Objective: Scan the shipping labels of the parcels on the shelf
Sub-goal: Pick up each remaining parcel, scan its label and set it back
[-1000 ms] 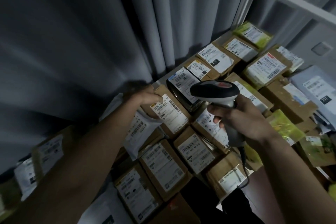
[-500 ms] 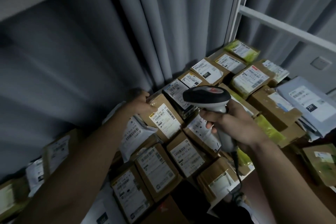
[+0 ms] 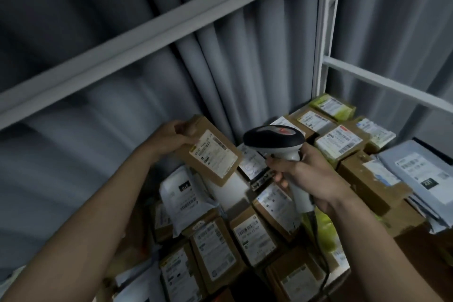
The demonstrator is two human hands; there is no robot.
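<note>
My left hand (image 3: 172,138) grips the far end of a small brown cardboard parcel (image 3: 208,152) and holds it lifted above the pile, its white shipping label facing me. My right hand (image 3: 306,176) holds the handle of a black-and-white barcode scanner (image 3: 274,141). The scanner's head sits just right of the lifted parcel, a short gap apart. Below them, many brown boxes with white labels (image 3: 255,238) lie packed side by side on the shelf.
White shelf frame bars (image 3: 157,32) cross above and a white upright (image 3: 323,39) stands at the right. Grey curtain hangs behind. Grey mailer bags (image 3: 421,174) and yellow-green packets (image 3: 333,106) lie at the right. The scanner cable (image 3: 318,247) runs down over the parcels.
My left hand has lifted the brown parcel up out of the row, leaving a gap. My view has tilted upward, showing the shelf bars. The scanner stays beside the parcel.
</note>
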